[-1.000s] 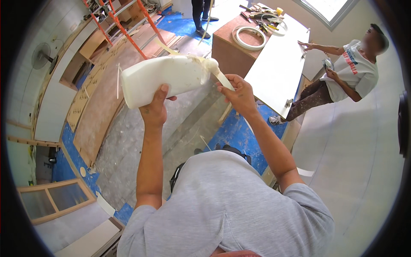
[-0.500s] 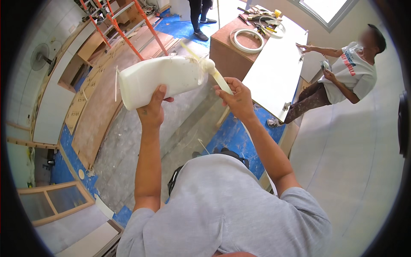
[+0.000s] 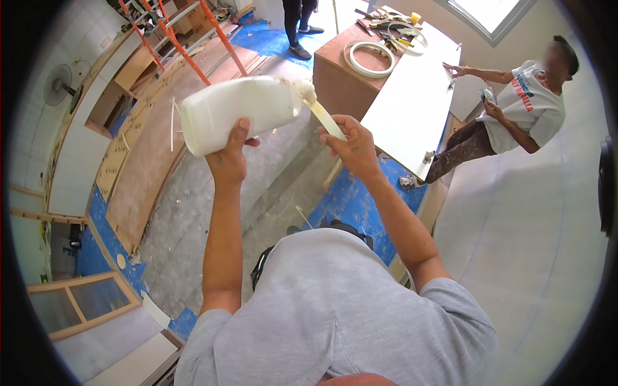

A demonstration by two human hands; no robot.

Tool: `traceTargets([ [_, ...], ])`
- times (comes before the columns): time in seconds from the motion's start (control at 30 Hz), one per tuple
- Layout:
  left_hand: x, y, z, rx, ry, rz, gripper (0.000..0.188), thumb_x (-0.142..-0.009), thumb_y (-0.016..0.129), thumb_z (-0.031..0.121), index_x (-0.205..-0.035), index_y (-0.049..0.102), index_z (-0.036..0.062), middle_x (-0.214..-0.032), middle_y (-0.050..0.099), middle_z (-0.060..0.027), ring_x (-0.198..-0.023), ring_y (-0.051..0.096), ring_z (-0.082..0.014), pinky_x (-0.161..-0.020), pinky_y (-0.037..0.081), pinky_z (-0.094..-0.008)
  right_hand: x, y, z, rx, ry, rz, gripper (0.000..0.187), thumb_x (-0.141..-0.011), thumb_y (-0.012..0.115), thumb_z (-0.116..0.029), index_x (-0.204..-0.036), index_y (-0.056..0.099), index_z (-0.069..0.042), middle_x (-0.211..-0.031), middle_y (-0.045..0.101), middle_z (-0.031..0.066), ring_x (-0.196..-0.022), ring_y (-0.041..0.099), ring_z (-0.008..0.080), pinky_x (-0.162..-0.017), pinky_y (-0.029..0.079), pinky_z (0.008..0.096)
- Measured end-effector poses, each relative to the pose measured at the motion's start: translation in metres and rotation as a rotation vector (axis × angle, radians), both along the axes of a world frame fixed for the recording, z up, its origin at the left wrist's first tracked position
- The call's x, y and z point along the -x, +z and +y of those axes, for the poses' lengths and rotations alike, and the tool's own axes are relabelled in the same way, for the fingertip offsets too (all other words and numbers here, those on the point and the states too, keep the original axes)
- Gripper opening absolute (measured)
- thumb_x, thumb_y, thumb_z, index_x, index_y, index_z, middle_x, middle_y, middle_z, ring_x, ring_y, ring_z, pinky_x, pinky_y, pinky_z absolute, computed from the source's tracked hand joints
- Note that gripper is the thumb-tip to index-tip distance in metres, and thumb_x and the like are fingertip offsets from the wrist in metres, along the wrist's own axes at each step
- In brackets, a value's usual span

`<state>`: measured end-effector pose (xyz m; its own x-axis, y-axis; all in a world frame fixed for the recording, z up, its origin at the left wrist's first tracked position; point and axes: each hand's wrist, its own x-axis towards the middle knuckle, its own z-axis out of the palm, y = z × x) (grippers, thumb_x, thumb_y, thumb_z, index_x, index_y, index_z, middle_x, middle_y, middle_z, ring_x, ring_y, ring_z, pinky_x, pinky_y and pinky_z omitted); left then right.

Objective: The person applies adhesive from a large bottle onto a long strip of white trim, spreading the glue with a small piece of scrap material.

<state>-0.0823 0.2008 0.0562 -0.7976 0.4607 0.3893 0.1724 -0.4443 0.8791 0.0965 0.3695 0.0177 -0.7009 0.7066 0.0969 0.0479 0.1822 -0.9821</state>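
Over there, the left hand (image 3: 230,157) grips a tilted white bottle (image 3: 235,109); the right hand (image 3: 354,147) pinches a pale strip (image 3: 324,117) by its nozzle (image 3: 305,91).

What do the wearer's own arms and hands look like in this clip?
The wearer has on a light grey shirt with short sleeves, leaving both forearms uncovered. The left hand and right hand are ungloved, each with a small dark mark near the thumb's base, too indistinct to make out. No wristwatch shows.
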Motion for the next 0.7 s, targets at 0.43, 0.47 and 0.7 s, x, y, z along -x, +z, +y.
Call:
traceTargets([
  [0.43, 0.004, -0.026, -0.004, 0.023, -0.012, -0.090, 0.031, -0.091, 0.072, 0.016, -0.117, 0.062, 0.0026, -0.099, 0.067, -0.0059, -0.081, 0.066, -0.0168, -0.053, 0.054, -0.0309, -0.001, -0.022, 0.007, -0.152, -0.045, -0.036, 0.034, -0.086, 0.075, -0.005, -0.118, 0.064, -0.004, -0.096, 0.072, 0.0023, -0.080, 0.064, 0.0070, -0.063, 0.054, 0.0230],
  [0.47, 0.012, -0.028, -0.007, 0.048, 0.004, -0.057, 0.031, -0.091, 0.071, 0.016, -0.118, 0.062, 0.0033, -0.102, 0.067, -0.0059, -0.082, 0.066, -0.0172, -0.054, 0.054, -0.0304, 0.004, -0.029, 0.007, -0.264, -0.044, 0.021, 0.036, -0.085, 0.076, -0.006, -0.119, 0.064, -0.004, -0.094, 0.071, 0.0019, -0.079, 0.064, 0.0070, -0.063, 0.053, 0.0228],
  [0.7, 0.012, -0.019, -0.004, -0.070, -0.040, -0.226, 0.044, -0.090, 0.072, 0.019, -0.129, 0.056, 0.0063, -0.111, 0.067, -0.0070, -0.087, 0.068, -0.0190, -0.053, 0.054, -0.0303, 0.005, -0.010, 0.010, 0.160, -0.022, -0.038, 0.057, -0.085, 0.077, -0.010, -0.136, 0.054, 0.001, -0.094, 0.071, 0.0031, -0.062, 0.056, 0.0061, -0.055, 0.045, 0.0219],
])
